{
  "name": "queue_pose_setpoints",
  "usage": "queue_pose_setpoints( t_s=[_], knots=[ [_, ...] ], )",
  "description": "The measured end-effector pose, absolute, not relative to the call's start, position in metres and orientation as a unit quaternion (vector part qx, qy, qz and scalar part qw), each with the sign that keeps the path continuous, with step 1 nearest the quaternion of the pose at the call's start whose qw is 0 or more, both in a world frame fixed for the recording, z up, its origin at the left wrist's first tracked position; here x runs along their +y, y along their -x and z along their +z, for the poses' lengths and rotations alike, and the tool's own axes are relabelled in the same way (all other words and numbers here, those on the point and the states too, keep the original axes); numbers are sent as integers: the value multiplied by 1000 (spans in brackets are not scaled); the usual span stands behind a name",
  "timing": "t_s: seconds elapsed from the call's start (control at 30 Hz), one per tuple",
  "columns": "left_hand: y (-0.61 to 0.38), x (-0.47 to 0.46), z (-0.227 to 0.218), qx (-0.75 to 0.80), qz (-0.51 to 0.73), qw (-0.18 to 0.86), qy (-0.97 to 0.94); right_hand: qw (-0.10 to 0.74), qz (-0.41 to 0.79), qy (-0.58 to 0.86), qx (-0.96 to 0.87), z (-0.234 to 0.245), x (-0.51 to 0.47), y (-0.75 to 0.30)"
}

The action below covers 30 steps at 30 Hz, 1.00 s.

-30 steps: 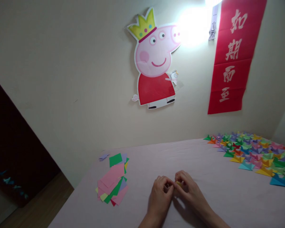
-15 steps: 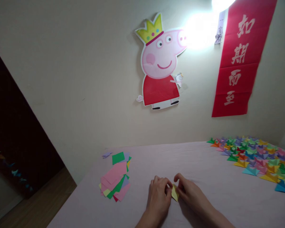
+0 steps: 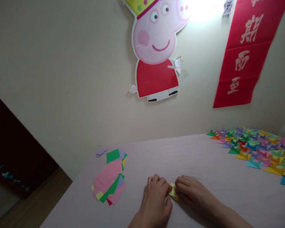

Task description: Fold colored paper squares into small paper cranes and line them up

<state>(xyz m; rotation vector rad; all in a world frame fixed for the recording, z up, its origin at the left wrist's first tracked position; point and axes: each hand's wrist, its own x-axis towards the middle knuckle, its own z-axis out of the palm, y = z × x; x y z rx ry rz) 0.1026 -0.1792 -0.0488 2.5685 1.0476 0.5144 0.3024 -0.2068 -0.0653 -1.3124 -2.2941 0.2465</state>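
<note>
A small folded piece of yellow paper [image 3: 173, 193] lies on the pale pink tabletop [image 3: 147, 158] between my two hands. My left hand [image 3: 158, 196] holds its left side, fingers curled and the thumb lower down beside it. On the right side, the bent fingers of my right hand [image 3: 190, 188] press on the same paper. Part of the paper is covered by my fingers, so its full folded shape is hidden.
Loose coloured paper sheets [image 3: 109, 177] overlap in a pile on the left. A small purple folded paper [image 3: 101, 153] sits behind them. Rows of folded paper cranes [image 3: 256, 152] fill the right back. Behind the table, the wall bears a cartoon pig cutout [image 3: 156, 76] and a red banner [image 3: 239, 69].
The view has tilted slightly down. My right hand's raised fingers have come down onto the yellow paper, and my left thumb has moved lower. The paper shows a different, more compact outline.
</note>
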Motion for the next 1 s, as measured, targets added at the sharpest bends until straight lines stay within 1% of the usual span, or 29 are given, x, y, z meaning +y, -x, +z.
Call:
queue_pose_setpoints(
  t_s=[0.1, 0.4, 0.63, 0.73, 0.87, 1.0],
  knots=[
    [-106, -177, -46, 368, 176, 159, -899, 266, 117, 497, -818, -68, -207, -303],
    [-119, -172, -53, 319, 189, 61, -927, 304, 161, 508, -789, -59, -209, -310],
    [-133, -163, -64, 303, 205, 7, -931, 317, 208, 511, -771, -70, -197, -318],
    [-137, -159, -68, 324, 227, 31, -918, 312, 229, 525, -758, -70, -194, -319],
    [-138, -157, -71, 352, 251, 91, -897, 307, 259, 543, -738, -66, -191, -319],
    [-135, -157, -71, 384, 262, 158, -871, 284, 280, 556, -729, -64, -184, -318]
  ],
)
